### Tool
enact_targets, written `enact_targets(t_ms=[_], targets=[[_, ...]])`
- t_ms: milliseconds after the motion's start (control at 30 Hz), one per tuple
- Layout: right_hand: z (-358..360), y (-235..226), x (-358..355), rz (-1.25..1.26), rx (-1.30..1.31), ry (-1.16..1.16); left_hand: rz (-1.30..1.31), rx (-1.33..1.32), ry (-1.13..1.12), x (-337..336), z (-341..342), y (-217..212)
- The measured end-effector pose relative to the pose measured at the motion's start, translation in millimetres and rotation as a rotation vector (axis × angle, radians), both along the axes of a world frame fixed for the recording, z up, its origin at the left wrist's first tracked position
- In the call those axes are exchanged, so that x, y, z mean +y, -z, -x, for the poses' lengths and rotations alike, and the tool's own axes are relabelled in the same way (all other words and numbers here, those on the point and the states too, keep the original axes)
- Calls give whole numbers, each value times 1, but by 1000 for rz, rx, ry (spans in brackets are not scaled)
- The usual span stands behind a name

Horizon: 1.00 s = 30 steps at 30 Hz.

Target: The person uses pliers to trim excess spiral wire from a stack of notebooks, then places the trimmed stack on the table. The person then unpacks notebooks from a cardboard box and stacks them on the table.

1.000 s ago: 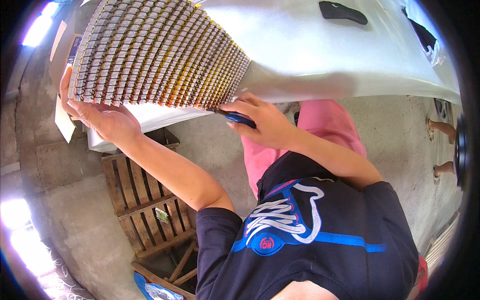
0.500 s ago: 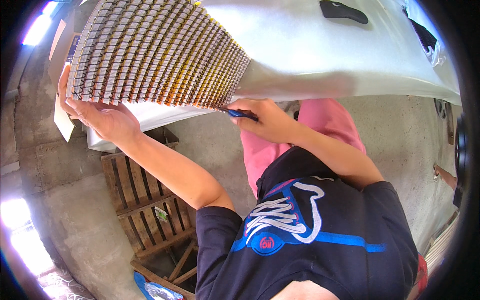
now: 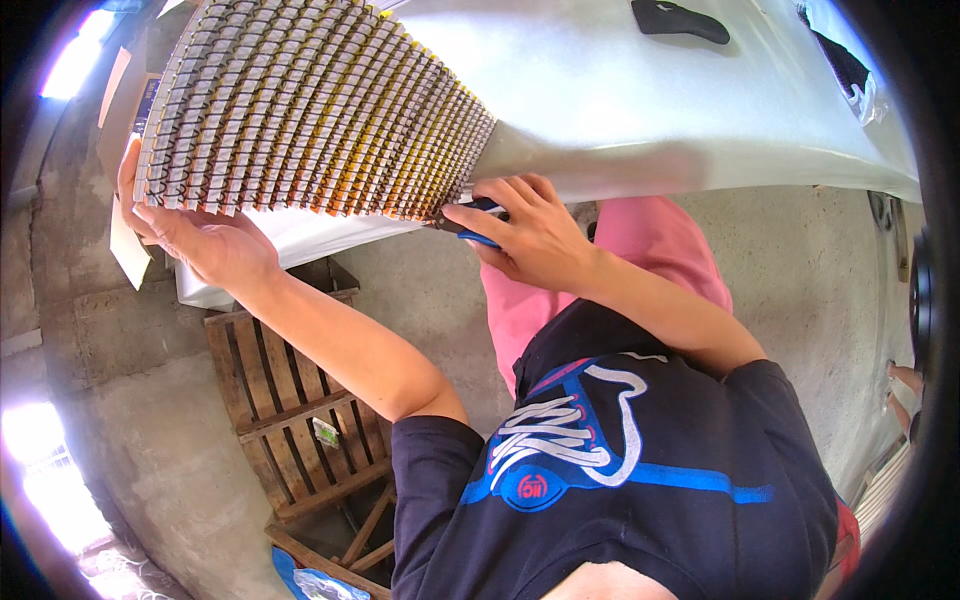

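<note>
Left grip (image 3: 205,245) clasping woven mat (image 3: 310,110) at its edge; right grip (image 3: 535,235) pinching blue-handled pliers (image 3: 468,228) against mat on table (image 3: 680,100).

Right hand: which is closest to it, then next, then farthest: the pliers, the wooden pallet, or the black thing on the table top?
From the right hand:
1. Pliers, held in it.
2. Black thing, up on the table.
3. Pallet, down left on the floor.

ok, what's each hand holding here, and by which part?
Left hand grips the big finned panel under its lower left edge. Right hand holds a blue-handled tool by the handles, tip at the panel's lower right corner.
</note>
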State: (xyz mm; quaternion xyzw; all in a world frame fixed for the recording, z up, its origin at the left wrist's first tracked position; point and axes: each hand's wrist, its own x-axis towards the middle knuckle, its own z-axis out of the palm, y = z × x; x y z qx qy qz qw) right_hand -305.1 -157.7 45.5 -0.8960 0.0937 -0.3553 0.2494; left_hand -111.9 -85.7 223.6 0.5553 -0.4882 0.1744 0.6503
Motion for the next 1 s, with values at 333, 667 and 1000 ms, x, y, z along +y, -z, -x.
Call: enact_targets(t_ms=[333, 667, 1000], targets=[[0, -5, 2, -829, 158, -271, 0, -1, -43, -2, 2, 0], [7, 7, 4, -15, -26, 52, -12, -3, -26, -1, -1, -1], [0, 10, -2, -140, 73, -68, 18, -24, -53, -2, -2, 0]])
